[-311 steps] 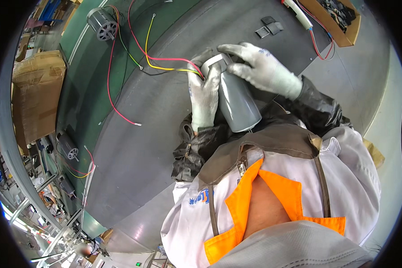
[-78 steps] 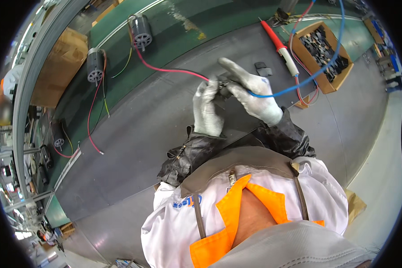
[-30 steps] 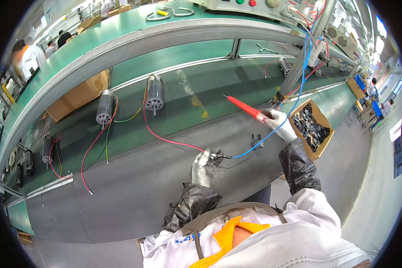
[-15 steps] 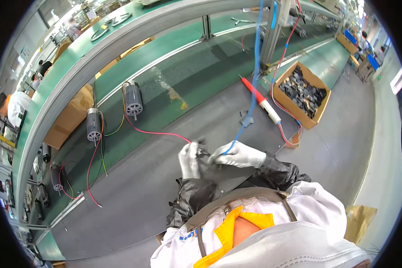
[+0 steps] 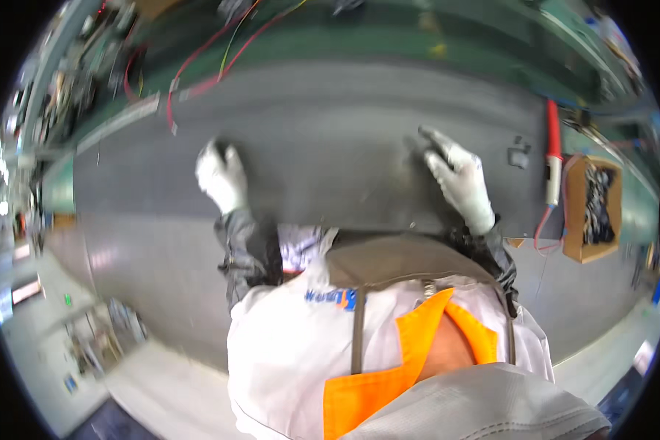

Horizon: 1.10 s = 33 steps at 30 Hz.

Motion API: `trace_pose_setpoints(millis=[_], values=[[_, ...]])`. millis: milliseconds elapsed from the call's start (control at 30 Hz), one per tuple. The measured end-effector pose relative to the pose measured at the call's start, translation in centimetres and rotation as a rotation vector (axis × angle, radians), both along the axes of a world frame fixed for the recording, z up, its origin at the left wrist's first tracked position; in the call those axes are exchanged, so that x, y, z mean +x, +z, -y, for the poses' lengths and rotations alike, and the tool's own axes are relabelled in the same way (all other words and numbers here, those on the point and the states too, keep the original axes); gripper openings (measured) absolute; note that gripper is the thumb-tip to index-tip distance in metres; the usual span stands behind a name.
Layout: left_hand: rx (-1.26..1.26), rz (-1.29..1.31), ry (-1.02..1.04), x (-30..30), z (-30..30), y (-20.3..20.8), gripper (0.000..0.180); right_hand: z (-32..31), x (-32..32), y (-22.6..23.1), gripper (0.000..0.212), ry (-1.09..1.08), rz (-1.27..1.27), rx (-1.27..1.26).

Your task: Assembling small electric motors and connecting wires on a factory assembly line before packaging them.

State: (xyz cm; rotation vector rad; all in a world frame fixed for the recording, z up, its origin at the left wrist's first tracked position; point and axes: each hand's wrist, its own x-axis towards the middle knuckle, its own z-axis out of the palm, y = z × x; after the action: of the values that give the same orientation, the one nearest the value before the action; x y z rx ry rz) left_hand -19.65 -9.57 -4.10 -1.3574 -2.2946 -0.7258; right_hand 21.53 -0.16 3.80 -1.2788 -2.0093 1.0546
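Worktop (image 5: pixel 330 147), right hand (image 5: pixel 462 180), blue-orange lettering (image 5: pixel 333 297)

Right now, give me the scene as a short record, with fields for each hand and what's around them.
Left hand: gloved, fingers curled; whether it holds anything is unclear
Right hand: gloved, open, apart from the left, nothing visible in it
Under both: dark work surface
Nearest right: small black pieces
Farther right: red-and-white probe, then open cardboard box
Upper left: red wires
Image: blurred

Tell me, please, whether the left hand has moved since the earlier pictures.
Yes: the left hand has moved leftward over the dark mat, farther from the open cardboard box.
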Motion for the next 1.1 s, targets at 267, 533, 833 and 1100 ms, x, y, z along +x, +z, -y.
trace_pose_setpoints(millis=[267,533,833,1100], values=[[-0.01,-0.071,0.001,3.8,5.0,0.1,0.027,-2.0,-5.6,-5.3,0.028,-0.022,-0.212,0.007],[0.054,-0.042,0.037,3.1,5.7,-0.1,0.02,-2.0,-5.4,-4.3,0.029,0.002,-0.206,-0.077],[0.004,-0.054,0.097,3.0,5.6,-0.6,0.019,-2.2,-5.3,-5.3,0.029,0.079,-0.235,-0.086],[0.098,-0.034,-0.08,3.8,4.9,3.4,0.02,-3.0,-5.2,-5.5,0.025,0.102,-0.153,0.312]])
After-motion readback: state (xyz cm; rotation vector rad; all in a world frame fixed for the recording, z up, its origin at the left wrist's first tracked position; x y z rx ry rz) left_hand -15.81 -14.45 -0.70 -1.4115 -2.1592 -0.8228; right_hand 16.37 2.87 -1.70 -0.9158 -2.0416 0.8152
